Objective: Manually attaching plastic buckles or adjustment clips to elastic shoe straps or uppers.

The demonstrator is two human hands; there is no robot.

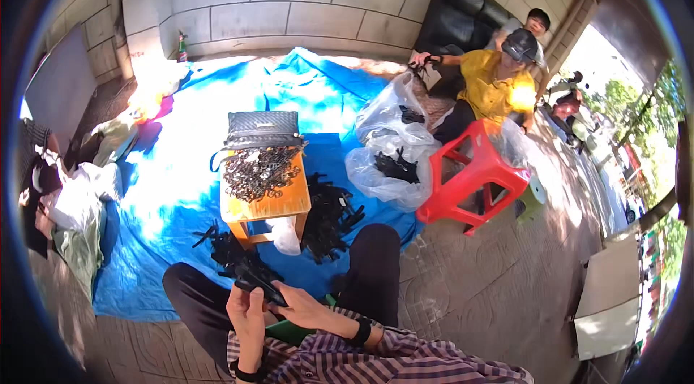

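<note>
My left hand (244,309) and my right hand (298,304) meet in front of my lap, both closed on a small black plastic part (260,286). Just beyond them a heap of black parts (235,254) lies on the blue tarp (166,189). A low orange wooden stool (283,203) stands ahead, with a pile of dark metal pieces (259,171) on top and a grey woven purse (263,126) at its far edge. More black parts (329,214) lie to the right of the stool.
Clear plastic bags (394,142) holding black parts sit beside a red plastic stool (473,178). A person in a yellow shirt (495,84) sits at the back right by a black sofa (463,12). Cloth bundles (79,196) lie at the left.
</note>
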